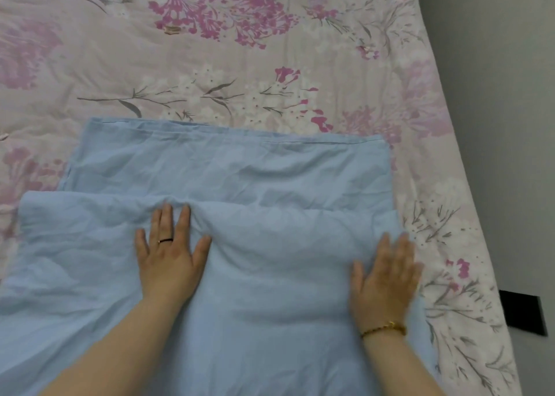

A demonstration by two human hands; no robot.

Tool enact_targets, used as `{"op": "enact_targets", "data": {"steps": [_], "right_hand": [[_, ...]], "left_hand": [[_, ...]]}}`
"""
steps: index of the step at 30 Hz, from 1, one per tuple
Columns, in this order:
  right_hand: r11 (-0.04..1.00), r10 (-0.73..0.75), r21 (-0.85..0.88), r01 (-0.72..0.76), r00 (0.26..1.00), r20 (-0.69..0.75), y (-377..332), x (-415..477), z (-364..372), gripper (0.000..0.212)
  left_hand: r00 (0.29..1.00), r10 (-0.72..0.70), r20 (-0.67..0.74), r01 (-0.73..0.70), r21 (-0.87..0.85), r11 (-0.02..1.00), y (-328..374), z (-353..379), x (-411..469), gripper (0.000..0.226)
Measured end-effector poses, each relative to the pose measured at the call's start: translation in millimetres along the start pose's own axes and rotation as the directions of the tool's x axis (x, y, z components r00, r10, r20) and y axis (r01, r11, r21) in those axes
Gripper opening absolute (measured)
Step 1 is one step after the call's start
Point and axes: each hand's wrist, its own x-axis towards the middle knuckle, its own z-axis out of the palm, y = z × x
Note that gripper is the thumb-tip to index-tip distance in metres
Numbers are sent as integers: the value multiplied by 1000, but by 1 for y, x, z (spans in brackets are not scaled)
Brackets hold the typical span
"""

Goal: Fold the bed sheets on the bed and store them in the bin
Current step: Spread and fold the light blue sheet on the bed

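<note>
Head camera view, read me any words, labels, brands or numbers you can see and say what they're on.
None: no readable text shows in this view. The blue sheet under the left hand and right hand is plain, the bedcover bears only a flower print, and the black object by the bed's edge shows no lettering.

Left hand [168, 257]: one thin dark ring [166, 240] on one finger (narrow band, small light glint). Right hand [384, 278]: at the wrist, a bracelet [384, 329] of small amber-brown beads with gold-coloured pieces. Forearms [120, 341] bare.
</note>
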Motion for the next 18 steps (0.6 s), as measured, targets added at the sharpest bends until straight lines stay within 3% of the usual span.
{"op": "enact_targets", "data": {"steps": [2, 4, 6, 9, 11, 15, 18], "right_hand": [[926, -377, 50, 375, 925, 43, -58, 8, 18, 61], [856, -513, 42, 516, 835, 200, -87, 28, 33, 58], [883, -431, -44, 467, 844, 319, -79, 62, 39, 58], [931, -235, -221, 291, 941, 245, -50, 119, 17, 62], [961, -88, -217, 172, 933, 349, -52, 151, -3, 68], [876, -369, -154, 457, 841, 396, -110, 191, -2, 75], [831, -391, -155, 534, 760, 519, -156, 213, 4, 51]], "left_hand": [[1000, -1, 9, 1, 33, 999, 2, -3, 25, 98], [1000, 22, 12, -23, 88, 996, -3, -7, 50, 99], [999, 45, -14, -43, 136, 990, -9, -5, 64, 97], [997, 34, -63, -25, 149, 989, -12, 5, 67, 88], [1000, 7, 2, -7, 154, 988, -14, 9, 69, 78], [995, 96, 22, -99, 223, 970, -22, 22, 75, 59], [994, 108, -23, -102, 186, 977, -28, 29, 80, 57]]}}
